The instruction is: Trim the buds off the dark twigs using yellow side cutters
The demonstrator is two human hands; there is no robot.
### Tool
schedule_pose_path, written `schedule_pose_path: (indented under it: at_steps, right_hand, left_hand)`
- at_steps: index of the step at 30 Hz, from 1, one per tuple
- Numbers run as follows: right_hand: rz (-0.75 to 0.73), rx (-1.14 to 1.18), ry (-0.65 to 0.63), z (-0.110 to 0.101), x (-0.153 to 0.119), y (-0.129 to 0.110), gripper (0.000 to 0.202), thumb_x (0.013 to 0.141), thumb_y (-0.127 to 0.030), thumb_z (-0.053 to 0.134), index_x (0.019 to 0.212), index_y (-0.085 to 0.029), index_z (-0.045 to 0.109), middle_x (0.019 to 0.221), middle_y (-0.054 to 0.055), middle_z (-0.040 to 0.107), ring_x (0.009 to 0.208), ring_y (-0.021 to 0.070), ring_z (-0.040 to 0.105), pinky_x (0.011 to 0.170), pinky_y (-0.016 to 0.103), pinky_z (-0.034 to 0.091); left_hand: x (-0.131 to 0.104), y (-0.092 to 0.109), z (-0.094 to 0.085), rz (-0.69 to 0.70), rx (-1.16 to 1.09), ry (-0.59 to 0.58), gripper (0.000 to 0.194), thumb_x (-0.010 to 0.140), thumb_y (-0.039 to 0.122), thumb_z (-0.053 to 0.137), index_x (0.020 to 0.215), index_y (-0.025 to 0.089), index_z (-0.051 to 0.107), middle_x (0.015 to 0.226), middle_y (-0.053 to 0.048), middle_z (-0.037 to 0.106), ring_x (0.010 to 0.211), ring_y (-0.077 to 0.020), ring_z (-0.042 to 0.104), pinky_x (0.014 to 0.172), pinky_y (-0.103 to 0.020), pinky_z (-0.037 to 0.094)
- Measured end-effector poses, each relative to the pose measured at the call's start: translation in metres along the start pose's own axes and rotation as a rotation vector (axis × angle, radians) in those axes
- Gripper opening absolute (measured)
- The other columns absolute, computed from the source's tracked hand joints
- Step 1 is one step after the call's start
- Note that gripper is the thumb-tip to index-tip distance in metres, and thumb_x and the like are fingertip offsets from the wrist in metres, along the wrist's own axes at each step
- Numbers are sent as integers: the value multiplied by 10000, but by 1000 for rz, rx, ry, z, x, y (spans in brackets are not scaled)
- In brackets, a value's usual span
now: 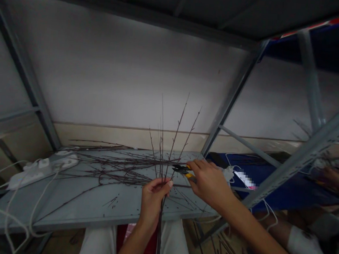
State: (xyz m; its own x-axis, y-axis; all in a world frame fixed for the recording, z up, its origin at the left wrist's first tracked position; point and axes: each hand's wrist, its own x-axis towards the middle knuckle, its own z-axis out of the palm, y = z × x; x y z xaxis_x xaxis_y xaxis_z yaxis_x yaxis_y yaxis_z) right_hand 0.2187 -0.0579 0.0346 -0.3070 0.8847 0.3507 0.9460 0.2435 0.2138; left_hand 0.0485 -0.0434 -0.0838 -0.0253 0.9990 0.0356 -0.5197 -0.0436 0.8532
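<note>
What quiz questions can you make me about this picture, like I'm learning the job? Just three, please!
1. What does the right grip hold?
A) a hammer
B) pliers
C) a cup

2. True or false: the left grip has nothing in it.

3. Fill in the colour: the long power strip on the left end of the table is ____.

Key:
1. B
2. False, it holds thin sticks
3. white
</note>
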Motion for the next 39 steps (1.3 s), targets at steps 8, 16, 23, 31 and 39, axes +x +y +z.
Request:
schedule_pose_path:
  at_steps: [8,16,23,31,39]
  right_hand:
    - [-46,-73,-53,-1,1,-10,254,833,-176,609,1086,-172,633,1030,122,708,982,289,616,818,378,383]
    - [-20,-82,-57,14,0,-13,137,863,-131,558,959,-172,647,936,100,727,869,265,671,700,337,392]
    - [176,449,-25,46,-5,-18,134,868,-253,606,761,-206,672,696,46,718,670,235,683,613,305,410]
    - [349,1223,115,58,13,-47,273,771,-443,713,875,-190,707,866,48,748,861,248,692,796,339,522]
    - [415,1292,136,63,14,-49,285,784,-481,702,806,-205,636,674,-9,641,594,161,576,557,269,458]
  left_hand:
    - [-3,1,2,-8,-39,40,323,626,353,913,843,137,810,738,-38,718,588,-104,548,552,-207,445]
    - [-3,7,0,-12,-15,54,302,629,346,908,819,132,812,692,-29,694,582,-104,523,550,-212,428]
    - [2,9,-1,-27,-57,52,304,653,339,900,843,124,801,762,-54,730,589,-108,583,537,-203,466]
    - [-9,5,-10,-120,-129,-184,362,724,341,856,1024,148,797,1053,-130,778,946,-261,722,846,-396,599]
    - [-24,-9,-42,-41,98,-183,389,702,254,864,1075,189,775,1051,-115,781,1001,-249,706,910,-368,550]
